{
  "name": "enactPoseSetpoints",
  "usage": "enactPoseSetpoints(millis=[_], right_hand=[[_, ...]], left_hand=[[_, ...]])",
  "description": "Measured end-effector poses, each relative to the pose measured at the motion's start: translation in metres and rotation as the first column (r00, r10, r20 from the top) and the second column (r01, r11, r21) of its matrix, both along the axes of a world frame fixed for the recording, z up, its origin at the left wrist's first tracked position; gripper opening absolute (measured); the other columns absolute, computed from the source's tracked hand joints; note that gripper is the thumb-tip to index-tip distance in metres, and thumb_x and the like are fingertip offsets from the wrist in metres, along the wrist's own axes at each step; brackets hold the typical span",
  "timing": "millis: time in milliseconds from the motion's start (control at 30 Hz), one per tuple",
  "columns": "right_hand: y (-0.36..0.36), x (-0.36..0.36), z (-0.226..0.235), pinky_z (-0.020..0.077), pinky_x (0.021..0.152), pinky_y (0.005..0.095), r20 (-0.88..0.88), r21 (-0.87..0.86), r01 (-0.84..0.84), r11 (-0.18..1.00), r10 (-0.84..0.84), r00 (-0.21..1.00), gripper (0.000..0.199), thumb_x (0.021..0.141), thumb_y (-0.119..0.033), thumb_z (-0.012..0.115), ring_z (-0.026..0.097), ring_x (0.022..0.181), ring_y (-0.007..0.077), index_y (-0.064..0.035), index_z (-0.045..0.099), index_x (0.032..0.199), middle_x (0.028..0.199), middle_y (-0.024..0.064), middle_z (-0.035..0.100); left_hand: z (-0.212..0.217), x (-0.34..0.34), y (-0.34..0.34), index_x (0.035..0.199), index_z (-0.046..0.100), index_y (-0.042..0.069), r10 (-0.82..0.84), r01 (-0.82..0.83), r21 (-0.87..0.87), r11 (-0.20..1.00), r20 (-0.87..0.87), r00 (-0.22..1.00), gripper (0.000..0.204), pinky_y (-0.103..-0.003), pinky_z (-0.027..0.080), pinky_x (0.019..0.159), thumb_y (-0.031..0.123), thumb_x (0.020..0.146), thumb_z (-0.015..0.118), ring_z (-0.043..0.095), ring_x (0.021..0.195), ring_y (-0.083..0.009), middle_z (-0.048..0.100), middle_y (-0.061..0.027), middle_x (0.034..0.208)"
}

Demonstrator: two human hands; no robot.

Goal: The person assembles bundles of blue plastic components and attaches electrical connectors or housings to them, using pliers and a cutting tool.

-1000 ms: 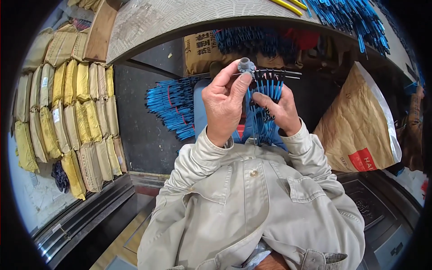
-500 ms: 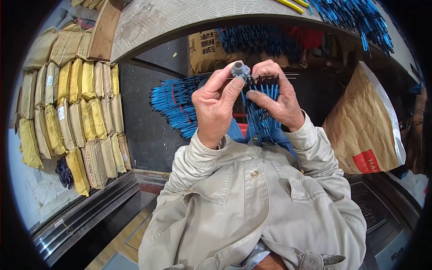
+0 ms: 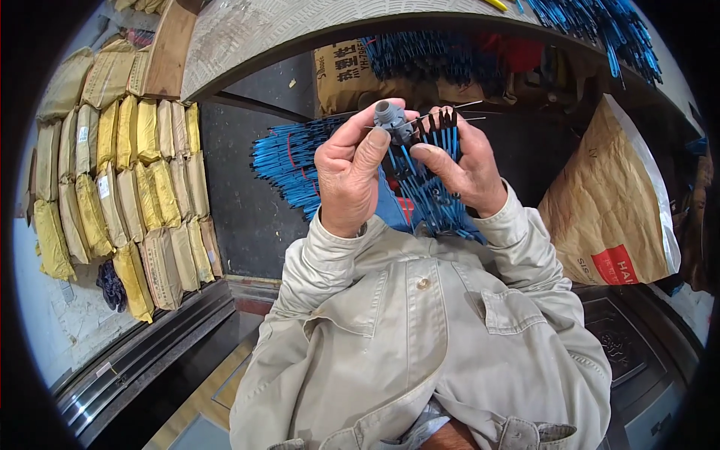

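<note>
Raised slightly and drawn closer together since a second ago: both hands, with the small grey plastic cylindrical fitting (image 3: pixel 391 120) now held between them rather than by the left alone.

Nearest: beige cotton work jacket (image 3: pixel 420 337), buttoned, filling the lower centre.

Left hand (image 3: pixel 351 174): thumb and forefinger pinching the grey fitting from the left, remaining fingers curled behind.

Right hand (image 3: pixel 466 166): fingertips pressed against a fan of blue-sheathed thin rods (image 3: pixel 427 176), thumb laid across them; exact grip on the far side hidden.

Grey fitting: short, stubby, ribbed collar, rounded hollow top; located at chest height, centre of view, just above the fan of rods and touching both thumbs. Thin bare metal wire ends (image 3: pixel 465 112) projecting rightward from behind the fingers.

Beyond the hands: heap of loose blue rods (image 3: pixel 289 161) on dark floor, partly screened by the left hand.

Right: large brown paper sack with red patch (image 3: pixel 611 217), leaning.

Left: stacked rows of yellow and tan paper packets (image 3: pixel 127 187).

Farthest: grey bench edge (image 3: pixel 262 34) overhead, brown cardboard box (image 3: pixel 345 71) beneath it, more blue rods (image 3: pixel 600 30) on top.
</note>
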State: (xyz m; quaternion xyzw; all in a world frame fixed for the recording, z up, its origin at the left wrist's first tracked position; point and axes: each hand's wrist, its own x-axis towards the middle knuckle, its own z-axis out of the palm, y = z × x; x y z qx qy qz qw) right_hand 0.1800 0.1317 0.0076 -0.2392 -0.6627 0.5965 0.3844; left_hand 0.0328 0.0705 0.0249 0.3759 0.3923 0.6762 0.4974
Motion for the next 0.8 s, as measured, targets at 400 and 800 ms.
enactPoseSetpoints(millis=[400,800], right_hand=[[0.007,-0.006,-0.008,0.0396,0.076,0.0232,-0.412,-0.14,-0.186,0.973,0.114,0.904,0.03,0.079,-0.012,0.066,0.05,0.085,0.0097,-0.0057,0.052,0.105,0.091,0.0002,0.051],[0.003,0.003,0.005,0.0344,0.081,0.0273,-0.325,-0.179,-0.276,0.944,0.208,0.922,0.039,0.073,-0.018,0.073,0.043,0.09,0.0136,-0.0076,0.046,0.098,0.091,0.0026,0.045]], left_hand=[[0.008,-0.008,-0.009,0.115,0.053,-0.007,-0.182,0.185,-0.015,0.983,0.129,0.975,0.037,-0.028,0.042,0.088,0.014,0.085,0.06,0.056,0.097,-0.0167,0.059,-0.0128,0.108],[0.008,0.002,-0.012,0.108,0.059,-0.005,-0.114,0.113,0.037,0.993,0.037,0.993,0.034,-0.029,0.04,0.088,0.015,0.081,0.065,0.053,0.097,-0.0175,0.055,-0.0118,0.108]])
